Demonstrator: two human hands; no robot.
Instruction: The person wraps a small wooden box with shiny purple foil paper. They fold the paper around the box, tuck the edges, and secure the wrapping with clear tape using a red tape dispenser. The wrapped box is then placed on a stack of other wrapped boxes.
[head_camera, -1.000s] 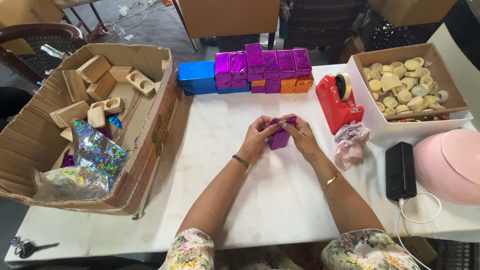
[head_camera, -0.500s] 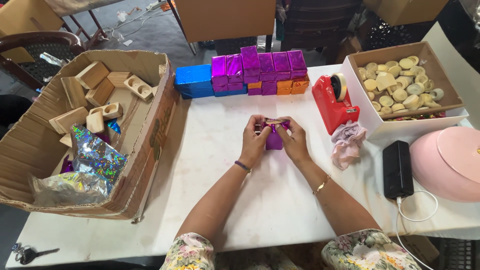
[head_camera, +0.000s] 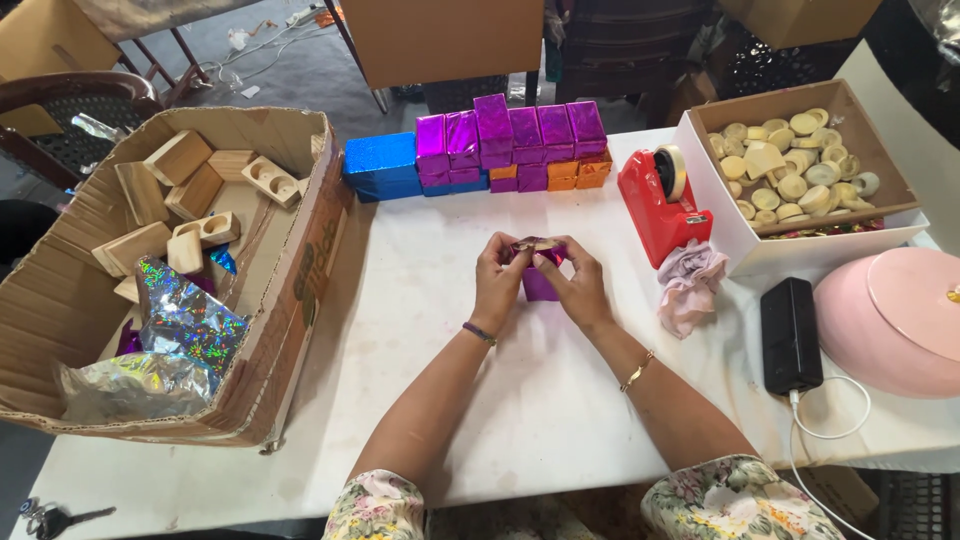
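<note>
Purple foil block (head_camera: 540, 278) sits mid-table, pinched between both hands, standing on the white table (head_camera: 520, 400). Left hand (head_camera: 499, 280) curls its fingers on the block's left side and top; right hand (head_camera: 575, 285) does the same from the right, fingertips pressing the foil flaps at the top end. Both are closed on it, neither open. Judging by the loose crinkled foil at the top, the sides are wrapped and the end fold is not yet flattened or taped.

Done work: far row of wrapped blocks (head_camera: 500, 145), roughly five purple on top, more purple beneath, about three orange at the right end, one larger blue stack at the left; exact count unclear where they overlap.

Left: cardboard box (head_camera: 300, 260) with about eight bare wooden blocks (head_camera: 180, 190) left unwrapped, plus holographic foil sheets (head_camera: 180, 320).

Right: one red tape dispenser (head_camera: 660, 200), one crumpled cloth (head_camera: 688, 285), one white box of pale round wooden pieces (head_camera: 795, 175), too many to count, one black power bank (head_camera: 790, 335) with a white cable, one pink lidded bowl (head_camera: 895, 320). Keys (head_camera: 45, 520) at near-left corner.
</note>
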